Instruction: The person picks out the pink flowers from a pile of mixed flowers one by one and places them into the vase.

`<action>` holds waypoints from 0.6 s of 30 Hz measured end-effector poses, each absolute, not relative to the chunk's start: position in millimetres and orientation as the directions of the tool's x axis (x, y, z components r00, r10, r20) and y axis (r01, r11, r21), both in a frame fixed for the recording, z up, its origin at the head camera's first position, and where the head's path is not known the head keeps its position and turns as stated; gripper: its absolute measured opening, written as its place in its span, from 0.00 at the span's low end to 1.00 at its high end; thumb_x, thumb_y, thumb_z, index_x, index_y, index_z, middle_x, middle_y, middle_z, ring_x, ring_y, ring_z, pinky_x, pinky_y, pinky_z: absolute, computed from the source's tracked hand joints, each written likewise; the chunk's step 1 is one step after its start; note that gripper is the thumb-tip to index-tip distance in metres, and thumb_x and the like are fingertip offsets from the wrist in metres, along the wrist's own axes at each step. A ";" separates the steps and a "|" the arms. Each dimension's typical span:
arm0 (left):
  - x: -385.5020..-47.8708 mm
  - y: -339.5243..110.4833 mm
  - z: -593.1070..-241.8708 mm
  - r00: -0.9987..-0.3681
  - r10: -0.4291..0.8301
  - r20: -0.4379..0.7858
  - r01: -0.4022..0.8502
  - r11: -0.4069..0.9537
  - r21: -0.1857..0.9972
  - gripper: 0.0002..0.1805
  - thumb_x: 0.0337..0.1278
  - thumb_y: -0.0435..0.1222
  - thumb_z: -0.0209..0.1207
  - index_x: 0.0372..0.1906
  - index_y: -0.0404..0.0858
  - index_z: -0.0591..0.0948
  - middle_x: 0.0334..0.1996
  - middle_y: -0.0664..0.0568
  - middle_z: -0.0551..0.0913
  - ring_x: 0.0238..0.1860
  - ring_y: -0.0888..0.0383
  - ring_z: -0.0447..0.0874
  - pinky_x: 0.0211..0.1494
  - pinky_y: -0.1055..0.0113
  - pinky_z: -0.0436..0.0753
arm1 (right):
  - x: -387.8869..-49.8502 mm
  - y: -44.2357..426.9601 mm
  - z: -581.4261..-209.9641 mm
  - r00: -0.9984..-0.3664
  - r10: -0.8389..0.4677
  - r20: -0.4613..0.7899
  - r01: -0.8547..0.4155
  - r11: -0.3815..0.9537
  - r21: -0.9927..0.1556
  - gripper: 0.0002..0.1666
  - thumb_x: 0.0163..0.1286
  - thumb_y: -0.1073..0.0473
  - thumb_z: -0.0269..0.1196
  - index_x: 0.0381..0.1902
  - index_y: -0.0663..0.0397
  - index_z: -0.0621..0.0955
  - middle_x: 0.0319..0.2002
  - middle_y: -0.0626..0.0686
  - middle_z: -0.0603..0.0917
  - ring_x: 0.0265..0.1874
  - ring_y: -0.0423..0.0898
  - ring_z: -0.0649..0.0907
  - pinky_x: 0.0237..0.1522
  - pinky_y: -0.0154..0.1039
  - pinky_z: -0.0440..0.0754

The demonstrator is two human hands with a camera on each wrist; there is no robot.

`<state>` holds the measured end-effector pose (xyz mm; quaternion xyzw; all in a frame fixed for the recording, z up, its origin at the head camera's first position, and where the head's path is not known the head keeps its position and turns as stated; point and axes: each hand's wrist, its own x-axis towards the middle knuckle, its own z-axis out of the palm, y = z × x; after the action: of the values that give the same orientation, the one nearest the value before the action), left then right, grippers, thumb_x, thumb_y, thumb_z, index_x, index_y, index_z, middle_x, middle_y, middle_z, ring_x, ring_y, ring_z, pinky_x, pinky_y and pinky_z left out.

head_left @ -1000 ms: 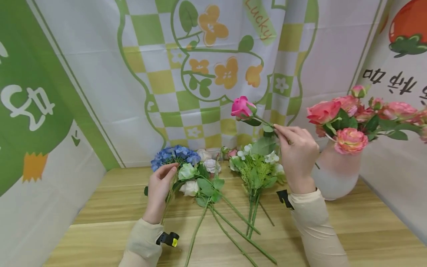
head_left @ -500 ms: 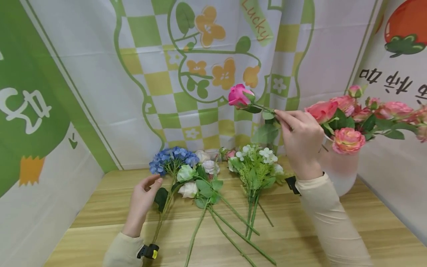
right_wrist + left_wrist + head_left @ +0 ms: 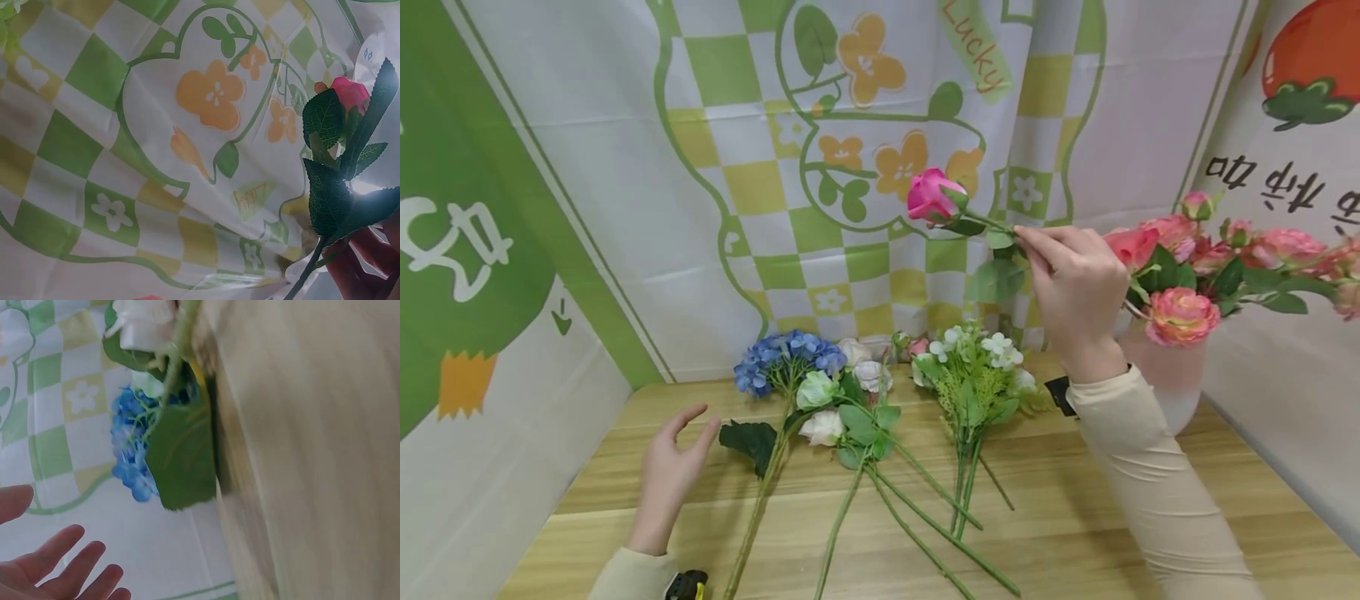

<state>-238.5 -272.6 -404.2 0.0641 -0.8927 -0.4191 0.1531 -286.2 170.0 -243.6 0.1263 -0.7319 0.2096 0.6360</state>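
Observation:
A pink rose (image 3: pixel 936 197) is held up above the table by my right hand (image 3: pixel 1081 287), whose thumb and fingertips pinch its stem below the bloom. In the right wrist view the rose's dark leaves (image 3: pixel 328 194) stand beside the fingers. My left hand (image 3: pixel 672 475) hovers at the left, holding nothing, with thumb and fingers spread apart. Closest to it is a blue hydrangea (image 3: pixel 790 360) lying on the table, its dark green leaf (image 3: pixel 182 456) turned toward that hand. White roses (image 3: pixel 822 427) on long green stems lie right of the hydrangea.
A pink and white vase (image 3: pixel 1165 375) at the right holds coral-pink flowers (image 3: pixel 1183 315). A bunch of white flowers and greenery (image 3: pixel 973 379) lies mid-table. Printed cloth (image 3: pixel 865 275) hangs behind the wooden table (image 3: pixel 1060 533).
My left hand has drawn away from the hydrangea, leftward and toward me. My right hand has risen with the pink rose and shifted slightly right.

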 end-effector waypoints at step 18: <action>-228.9 -302.1 -407.6 -0.911 -0.239 0.337 0.053 0.741 0.669 0.31 0.66 0.49 0.53 0.65 0.33 0.69 0.64 0.29 0.66 0.65 0.30 0.60 0.63 0.35 0.61 | -287.4 181.8 -232.0 -0.168 0.122 0.978 -0.455 0.871 -0.187 0.12 0.66 0.55 0.63 0.35 0.57 0.88 0.31 0.59 0.88 0.26 0.56 0.81 0.28 0.49 0.77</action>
<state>-228.9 -302.1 -407.6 0.0510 -0.9103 -0.3559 0.2051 -287.4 181.8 -232.0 0.1140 -0.7296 0.2271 0.6350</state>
